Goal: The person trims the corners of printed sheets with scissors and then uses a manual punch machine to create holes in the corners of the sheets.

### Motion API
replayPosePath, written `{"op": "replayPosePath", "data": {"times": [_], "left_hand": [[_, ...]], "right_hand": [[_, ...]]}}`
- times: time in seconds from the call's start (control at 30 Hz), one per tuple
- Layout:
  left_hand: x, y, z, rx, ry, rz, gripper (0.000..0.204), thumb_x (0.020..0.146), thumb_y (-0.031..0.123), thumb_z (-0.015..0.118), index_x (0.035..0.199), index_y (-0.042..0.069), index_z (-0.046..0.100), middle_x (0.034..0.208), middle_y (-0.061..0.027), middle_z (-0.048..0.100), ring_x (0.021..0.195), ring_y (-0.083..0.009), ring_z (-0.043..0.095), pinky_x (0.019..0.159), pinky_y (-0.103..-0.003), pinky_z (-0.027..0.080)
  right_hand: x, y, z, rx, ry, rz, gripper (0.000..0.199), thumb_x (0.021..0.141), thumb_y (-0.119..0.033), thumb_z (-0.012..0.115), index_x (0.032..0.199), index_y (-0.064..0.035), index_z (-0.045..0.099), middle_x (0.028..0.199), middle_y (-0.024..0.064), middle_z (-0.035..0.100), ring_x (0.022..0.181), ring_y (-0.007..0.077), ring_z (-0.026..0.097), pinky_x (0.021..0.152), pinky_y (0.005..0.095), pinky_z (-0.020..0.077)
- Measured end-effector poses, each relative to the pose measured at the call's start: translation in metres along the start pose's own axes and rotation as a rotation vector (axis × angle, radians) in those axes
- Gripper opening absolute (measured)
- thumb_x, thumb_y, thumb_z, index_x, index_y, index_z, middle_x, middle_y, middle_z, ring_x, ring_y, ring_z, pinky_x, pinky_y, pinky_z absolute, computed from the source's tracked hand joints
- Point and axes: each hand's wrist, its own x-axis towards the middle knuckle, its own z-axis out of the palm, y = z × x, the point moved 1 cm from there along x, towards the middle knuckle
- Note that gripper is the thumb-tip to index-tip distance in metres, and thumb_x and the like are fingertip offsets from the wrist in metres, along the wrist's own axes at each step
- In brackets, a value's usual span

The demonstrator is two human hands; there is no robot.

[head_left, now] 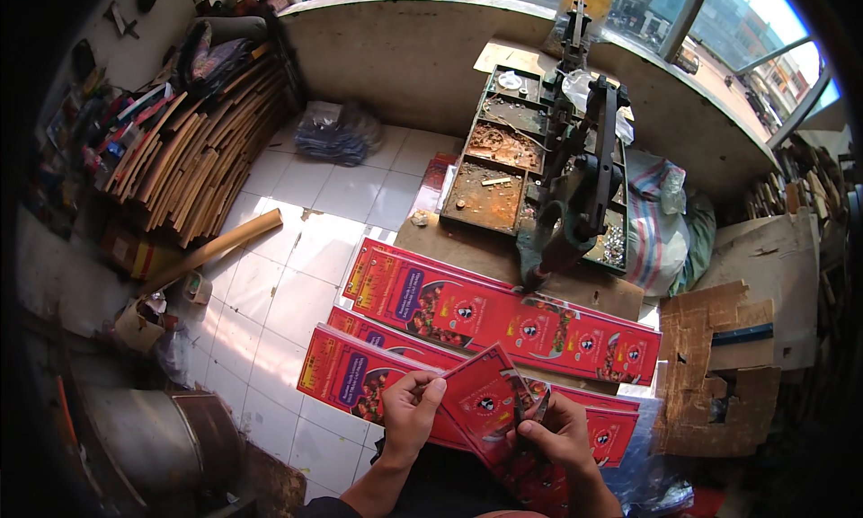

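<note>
My left hand [412, 415] is closed on the left edge of a red printed sheet [478, 397], thumb on top. The sheet is tilted and raised over my lap, its lower part running down between my forearms. At its right edge my right hand [564, 435] is closed, thumb and fingers pinching a small dark piece that I cannot make out. Just beyond my hands lie long red printed strips [360, 370], partly hidden by the held sheet. Farther off, a stack of similar strips [508, 318] lies slantwise.
Behind the strips stands a dark metal lever press [598, 181] beside a compartmented tray [458, 194] of small parts. Torn cardboard [719, 374] lies at right, near a woven sack [652, 221]. Stacked boards [193, 159], a cardboard tube [225, 244] and a metal drum [148, 442] stand left.
</note>
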Motion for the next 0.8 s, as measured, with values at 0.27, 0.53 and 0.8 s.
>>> {"op": "replayPosePath", "data": {"times": [0.27,0.53,0.8], "left_hand": [[0.002,-0.004,0.002,0.011,0.012,-0.004,0.011,0.089,0.008,0.068,0.092,-0.002,0.064,0.073,0.0050,0.057,0.061,0.0009,0.044,0.054,-0.017,0.033],[0.000,-0.008,0.004,0.080,0.130,0.016,0.012,0.086,0.010,0.071,0.087,-0.001,0.065,0.068,0.0052,0.056,0.055,0.0022,0.040,0.048,-0.017,0.029],[-0.001,-0.013,0.001,0.069,0.121,0.058,0.013,0.086,0.010,0.071,0.090,-0.002,0.065,0.067,0.0061,0.055,0.055,0.0020,0.040,0.049,-0.017,0.029]], "right_hand": [[0.011,0.014,0.006,-0.022,0.112,-0.011,0.011,0.088,-0.003,0.068,0.093,0.0001,0.059,0.081,0.0052,0.066,0.071,0.0079,0.062,0.064,0.0236,0.0504],[0.010,0.017,0.009,-0.027,0.090,-0.061,0.010,0.089,-0.003,0.066,0.094,0.0014,0.058,0.079,0.0050,0.065,0.069,0.0109,0.065,0.063,0.0253,0.0535],[0.008,0.014,0.012,0.013,0.122,-0.061,0.010,0.090,-0.002,0.065,0.097,0.0016,0.058,0.083,0.0060,0.065,0.070,0.0107,0.064,0.063,0.0247,0.0530]]}}
